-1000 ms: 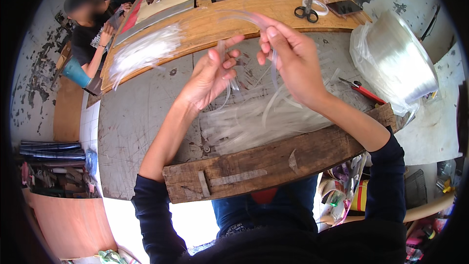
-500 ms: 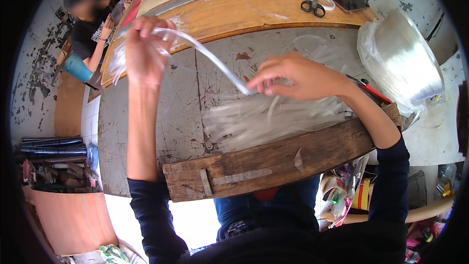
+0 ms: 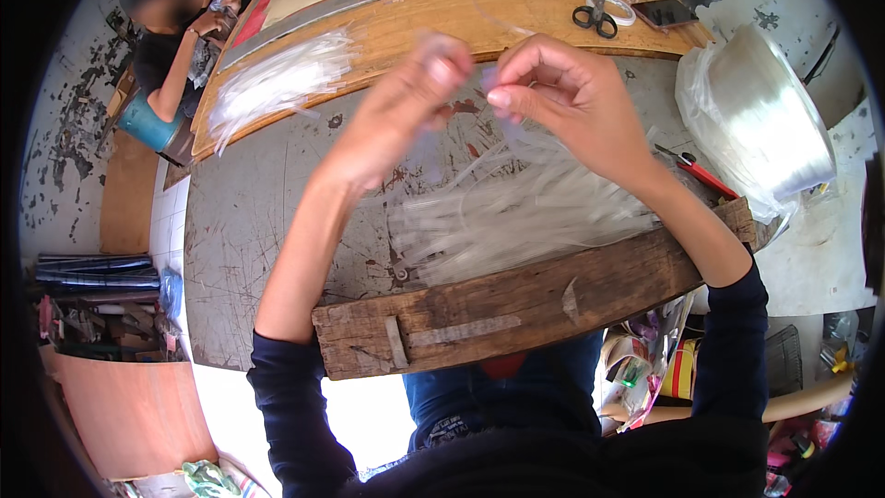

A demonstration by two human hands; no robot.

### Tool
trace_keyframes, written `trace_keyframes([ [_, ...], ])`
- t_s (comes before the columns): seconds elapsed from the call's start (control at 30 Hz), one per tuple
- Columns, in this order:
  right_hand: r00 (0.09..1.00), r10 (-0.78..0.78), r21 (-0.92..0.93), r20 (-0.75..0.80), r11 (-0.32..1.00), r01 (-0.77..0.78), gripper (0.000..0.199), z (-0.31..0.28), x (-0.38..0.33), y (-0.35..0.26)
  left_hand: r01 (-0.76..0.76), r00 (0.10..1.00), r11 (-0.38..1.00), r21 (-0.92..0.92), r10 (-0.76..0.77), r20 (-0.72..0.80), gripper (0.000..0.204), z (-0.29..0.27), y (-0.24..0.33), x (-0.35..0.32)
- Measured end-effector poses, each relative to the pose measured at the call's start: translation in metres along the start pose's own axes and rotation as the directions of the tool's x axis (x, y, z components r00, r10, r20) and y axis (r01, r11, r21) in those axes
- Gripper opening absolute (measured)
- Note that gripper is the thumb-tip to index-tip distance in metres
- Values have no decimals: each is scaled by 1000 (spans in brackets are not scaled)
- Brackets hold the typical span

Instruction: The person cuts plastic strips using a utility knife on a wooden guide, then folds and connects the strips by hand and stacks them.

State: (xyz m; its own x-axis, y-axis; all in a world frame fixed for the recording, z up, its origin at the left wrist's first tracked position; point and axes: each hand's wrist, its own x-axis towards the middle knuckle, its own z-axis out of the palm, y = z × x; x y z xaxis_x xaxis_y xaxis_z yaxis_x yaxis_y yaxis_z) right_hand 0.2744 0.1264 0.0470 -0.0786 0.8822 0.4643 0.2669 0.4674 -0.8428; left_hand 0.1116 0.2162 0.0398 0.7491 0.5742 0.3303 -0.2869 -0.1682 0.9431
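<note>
Over the middle of the worktable, my two hands are raised close together. My left hand (image 3: 406,106) is smeared by motion; its fingers look curled in, and what they hold, if anything, cannot be made out. Thumb and forefinger of my right hand (image 3: 576,106) pinch a clear plastic strip (image 3: 489,79), of which only a faint end shows. Beneath them a loose heap of clear plastic strips (image 3: 535,212) lies against a wooden plank. A second bundle of clear strips (image 3: 281,83) rests on the raised wooden board at the far left.
The dark wooden plank (image 3: 489,314) runs along the near edge of the grey tabletop (image 3: 267,231). At right stand a large wrapped spool (image 3: 774,115) and a red-handled tool (image 3: 708,175). Scissors (image 3: 597,20) and a phone (image 3: 666,14) lie on the wooden board (image 3: 433,18). Another person (image 3: 161,60) sits far left.
My left hand has swung right, from above the left bundle to beside my right hand. My right hand has risen and moved slightly farther away. The long arched strip between them no longer shows.
</note>
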Motion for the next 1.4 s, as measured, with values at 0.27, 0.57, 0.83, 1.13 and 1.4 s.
trace_keyframes([
  [0.27,989,119,60,-89,992,-114,12,5,1,8,177,966,981,78,-189,177,24,7,3,-3],
  [0.57,993,118,-200,-6,973,-116,17,-22,4,37,-151,988,898,-413,126,-87,17,-49,22,4],
  [0.83,858,361,-574,365,813,-97,15,-25,-1,37,-326,927,653,-683,363,-95,16,-104,76,-13],
  [1.13,856,349,-625,380,780,-41,8,-30,-4,49,-470,882,566,-677,283,-376,9,-104,80,-15],
  [1.4,849,506,-206,148,856,-474,13,-33,5,33,-44,992,676,-735,-56,-111,15,-96,48,-3],
])
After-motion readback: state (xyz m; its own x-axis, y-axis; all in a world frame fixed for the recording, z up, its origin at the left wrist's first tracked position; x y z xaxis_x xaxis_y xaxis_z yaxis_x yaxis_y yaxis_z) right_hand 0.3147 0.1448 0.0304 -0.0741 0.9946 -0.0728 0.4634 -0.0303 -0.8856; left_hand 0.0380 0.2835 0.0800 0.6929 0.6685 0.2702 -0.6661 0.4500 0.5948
